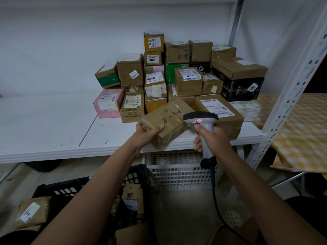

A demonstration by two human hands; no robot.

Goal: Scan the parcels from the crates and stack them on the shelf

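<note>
Left hand [147, 132] fingers pinch taped parcel [166, 122] at shelf [53, 121] edge; right hand [211, 137] fingers wrap scanner [200, 119] handle.

A brown cardboard parcel wrapped in glossy clear tape [167, 122] lies at the front edge of the smooth, matt white shelf board [53, 124]; the grey scanner [203, 124] looks plastic.

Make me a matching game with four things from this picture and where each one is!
Things:
1. barcode scanner
2. taped parcel marked 8
3. pink parcel
4. black crate

Places:
A. on the shelf, at the left end of the stack
B. on the floor, bottom left
C. in the right hand
D. in the left hand

Pairs: 1-C, 2-D, 3-A, 4-B
</note>
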